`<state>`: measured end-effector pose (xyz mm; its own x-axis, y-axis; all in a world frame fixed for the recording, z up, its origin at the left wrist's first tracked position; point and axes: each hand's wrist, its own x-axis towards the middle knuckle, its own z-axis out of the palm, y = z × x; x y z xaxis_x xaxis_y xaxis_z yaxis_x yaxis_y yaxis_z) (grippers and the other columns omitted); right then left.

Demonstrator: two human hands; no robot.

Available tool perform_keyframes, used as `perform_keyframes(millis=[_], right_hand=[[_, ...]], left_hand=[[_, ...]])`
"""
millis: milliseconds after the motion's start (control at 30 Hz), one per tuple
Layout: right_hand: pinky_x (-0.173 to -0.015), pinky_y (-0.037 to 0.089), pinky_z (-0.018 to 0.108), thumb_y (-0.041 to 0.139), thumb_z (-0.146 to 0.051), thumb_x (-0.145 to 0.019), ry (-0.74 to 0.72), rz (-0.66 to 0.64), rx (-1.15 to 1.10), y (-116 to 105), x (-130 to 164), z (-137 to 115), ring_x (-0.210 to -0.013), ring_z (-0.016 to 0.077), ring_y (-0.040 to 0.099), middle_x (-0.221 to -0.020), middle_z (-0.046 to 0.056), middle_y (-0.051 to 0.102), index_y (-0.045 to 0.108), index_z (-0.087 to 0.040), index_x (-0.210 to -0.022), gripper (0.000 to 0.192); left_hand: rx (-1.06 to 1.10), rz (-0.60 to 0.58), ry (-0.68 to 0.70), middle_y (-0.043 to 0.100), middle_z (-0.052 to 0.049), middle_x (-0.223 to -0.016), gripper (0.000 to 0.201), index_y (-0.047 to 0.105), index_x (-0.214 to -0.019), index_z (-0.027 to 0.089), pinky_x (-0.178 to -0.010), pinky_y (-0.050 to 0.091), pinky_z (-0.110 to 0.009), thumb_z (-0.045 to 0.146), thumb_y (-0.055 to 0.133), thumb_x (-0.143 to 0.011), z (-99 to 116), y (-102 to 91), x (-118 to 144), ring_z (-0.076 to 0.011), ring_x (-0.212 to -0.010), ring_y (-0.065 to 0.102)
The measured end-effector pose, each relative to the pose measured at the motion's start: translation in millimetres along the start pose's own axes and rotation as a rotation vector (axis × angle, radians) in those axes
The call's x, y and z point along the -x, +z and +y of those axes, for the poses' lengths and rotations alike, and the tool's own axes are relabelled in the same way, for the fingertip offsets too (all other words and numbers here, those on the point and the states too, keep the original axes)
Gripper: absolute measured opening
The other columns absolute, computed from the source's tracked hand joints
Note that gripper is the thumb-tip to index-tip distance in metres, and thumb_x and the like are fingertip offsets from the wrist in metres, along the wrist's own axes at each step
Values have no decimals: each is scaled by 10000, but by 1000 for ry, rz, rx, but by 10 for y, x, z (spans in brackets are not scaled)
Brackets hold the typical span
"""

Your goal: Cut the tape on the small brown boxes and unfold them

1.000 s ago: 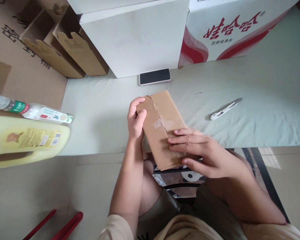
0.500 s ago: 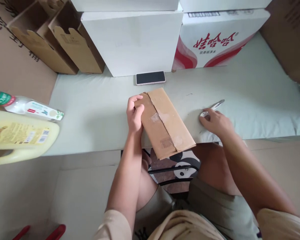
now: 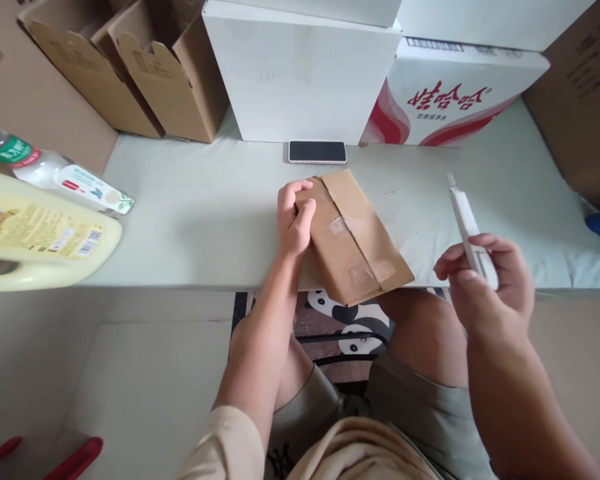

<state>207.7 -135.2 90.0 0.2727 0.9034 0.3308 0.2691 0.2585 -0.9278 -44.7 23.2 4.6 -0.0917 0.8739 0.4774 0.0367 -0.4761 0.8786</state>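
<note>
A flat brown cardboard box (image 3: 355,237), closed and bearing scraps of clear tape along its centre seam, lies slantwise on the pale green counter (image 3: 200,220), its near corner jutting out past the counter's front edge over the person's knees. The left hand (image 3: 294,219) rests on the box's far left end, fingers curled over that edge and thumb pressed on the top face, gripping the cardboard. The right hand (image 3: 483,280) is lifted off the counter, to the right of the box and well apart from it, and is closed around the lower part of a white utility knife (image 3: 467,227); the knife stands tilted, its tip pointing away from the person. Whether the blade is out cannot be told. Just beyond the box, at its far end, a phone (image 3: 317,151) lies face up with a dark screen, set against the foot of a white carton (image 3: 300,73). To the right of that carton stands a white carton with red characters (image 3: 450,100). To the left of the box, at the counter's back, are open brown cardboard boxes (image 3: 150,67). Further left of the box, a clear plastic bottle (image 3: 60,173) lies beside a large yellow jug (image 3: 40,233).
</note>
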Motion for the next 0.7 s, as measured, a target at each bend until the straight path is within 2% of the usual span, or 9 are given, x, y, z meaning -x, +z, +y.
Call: perform_keyframes(millis=[100, 200, 367, 467, 567, 700], right_hand=[[-540, 514, 243, 771, -186, -858, -165, -48, 84, 223, 119, -348, -593, 121, 632, -750, -37, 699, 639, -249, -1058, 248], [-470, 460, 231, 705, -261, -950, -227, -79, 89, 384, 146, -534, -522, 104, 589, -693, -28, 672, 671, -224, -1008, 77], [-512, 484, 244, 654, -488, -999, -193, -239, 167, 565, -49, -554, -586, 112, 619, -758, 3, 697, 755, -235, -1146, 309], [-524, 491, 250, 638, -551, -995, -216, -282, 146, 657, -168, -530, -600, 116, 630, -783, 10, 712, 767, -246, -1142, 362], [-485, 467, 253, 656, -584, -974, -241, -217, 127, 674, -181, -506, -546, 118, 614, -722, 3, 704, 764, -233, -1082, 383], [-413, 411, 250, 731, -472, -947, -223, 21, 71, 551, -66, -424, -453, 124, 592, -588, -44, 599, 727, -241, -952, 231]], left_hand=[[-63, 48, 26, 669, -81, -1219, 252, 592, -1186, 273, -1071, 507, -436, 403, 524, -981, 25, 73, 41, -254, -1198, 634], [-119, 86, 62, 670, -82, -1215, 269, 594, -1196, 277, -1058, 503, -429, 445, 508, -1004, 51, 141, 80, -254, -1201, 615], [-134, 90, 99, 668, -81, -1216, 335, 574, -1230, 284, -1033, 505, -417, 533, 451, -1042, 90, 162, 110, -249, -1199, 605], [-149, 83, 125, 663, -75, -1217, 363, 553, -1246, 295, -1037, 500, -415, 569, 410, -1055, 96, 146, 117, -243, -1199, 606], [-171, 88, 122, 653, -77, -1222, 378, 539, -1247, 297, -1047, 497, -410, 587, 388, -1058, 100, 145, 124, -239, -1206, 611], [-170, 71, 73, 642, -84, -1229, 360, 546, -1239, 291, -1050, 495, -402, 562, 393, -1059, 116, 162, 124, -241, -1222, 605]])
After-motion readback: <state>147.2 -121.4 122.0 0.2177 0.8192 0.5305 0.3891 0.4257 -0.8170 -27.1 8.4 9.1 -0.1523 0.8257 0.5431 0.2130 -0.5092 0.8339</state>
